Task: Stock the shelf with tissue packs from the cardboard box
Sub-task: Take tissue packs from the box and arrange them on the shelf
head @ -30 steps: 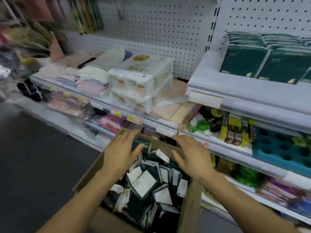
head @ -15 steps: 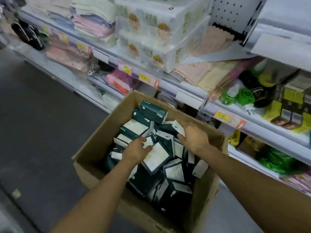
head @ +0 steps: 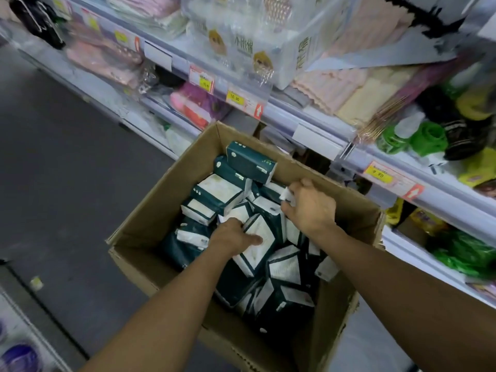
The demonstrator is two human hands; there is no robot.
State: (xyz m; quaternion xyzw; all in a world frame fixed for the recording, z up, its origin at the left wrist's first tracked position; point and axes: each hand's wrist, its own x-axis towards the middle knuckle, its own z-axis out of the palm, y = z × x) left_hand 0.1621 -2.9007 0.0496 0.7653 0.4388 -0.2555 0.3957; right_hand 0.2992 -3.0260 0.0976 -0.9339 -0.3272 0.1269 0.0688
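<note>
An open cardboard box (head: 150, 216) stands on the floor in front of the shelves, holding several dark green and white tissue packs in a jumble. My left hand (head: 230, 237) is down in the middle of the box, fingers wrapped on a tilted tissue pack (head: 257, 245). My right hand (head: 311, 205) is at the box's far right side, closed on the white end of another tissue pack (head: 288, 196). One tissue pack (head: 249, 161) lies on top at the far end of the box.
White shelves (head: 316, 138) with yellow price tags run from upper left to right, carrying clear-wrapped tissue bundles (head: 241, 47), folded cloths (head: 357, 84) and green items (head: 426, 138). Dark grey floor (head: 53, 157) lies to the left of the box.
Both hands have gone from above the box's far edge down into the packs and closed on them. The view has tilted downward, so the upper shelf is out of sight.
</note>
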